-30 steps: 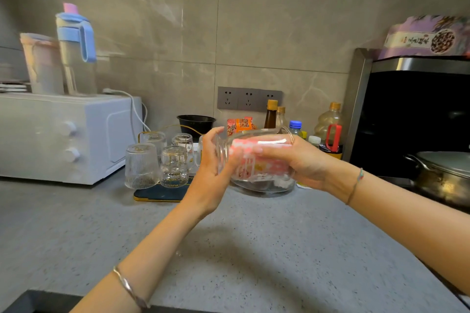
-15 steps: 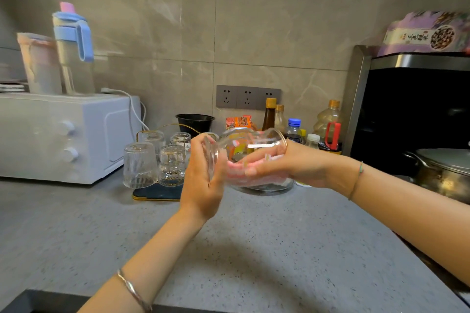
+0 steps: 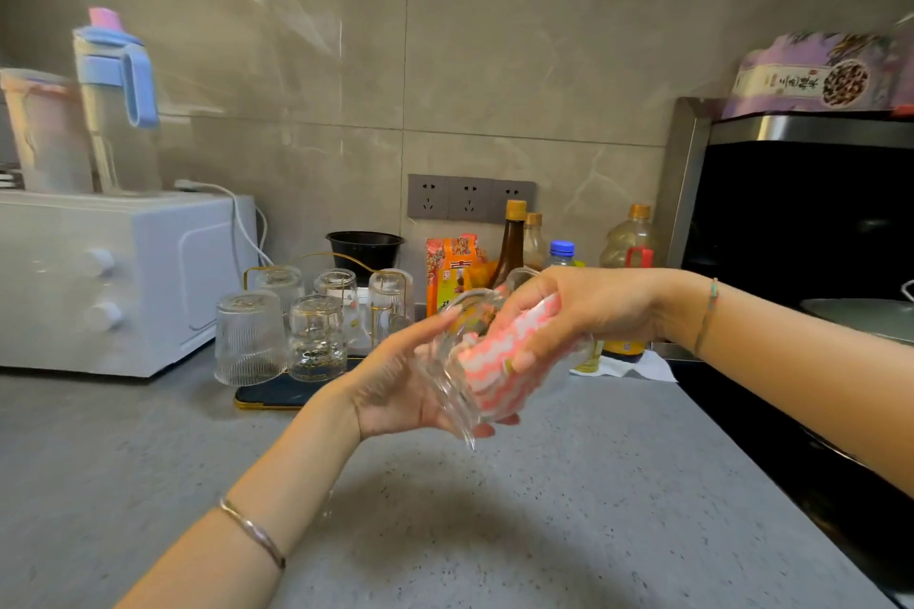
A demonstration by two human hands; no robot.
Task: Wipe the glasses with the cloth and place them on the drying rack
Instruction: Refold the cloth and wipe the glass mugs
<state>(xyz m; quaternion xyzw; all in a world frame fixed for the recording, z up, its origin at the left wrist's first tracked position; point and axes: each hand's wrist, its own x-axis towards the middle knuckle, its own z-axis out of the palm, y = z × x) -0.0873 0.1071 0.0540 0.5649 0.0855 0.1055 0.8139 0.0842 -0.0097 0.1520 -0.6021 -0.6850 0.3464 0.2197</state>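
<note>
A clear glass [image 3: 457, 361] lies tilted on its side above the counter, cupped from below and the left by my left hand [image 3: 395, 386]. My right hand [image 3: 583, 312] presses a pink-and-white cloth [image 3: 499, 363] against the glass, its fingers wrapped over the cloth. Behind and to the left stands the drying rack [image 3: 277, 393], a dark tray with a gold wire frame. Several ribbed and plain glasses [image 3: 250, 336] stand upside down on it.
A white oven [image 3: 114, 277] with two jugs on top fills the left. Sauce bottles [image 3: 512, 237], a snack bag and a black bowl [image 3: 365, 248] line the wall. A black cabinet [image 3: 801, 223] and a pot stand at the right. Grey counter [image 3: 494, 534] lies in front.
Both hands have dropped slightly and the glass has turned, its mouth now tilting down and left. The cloth has shifted around the outside of the glass.
</note>
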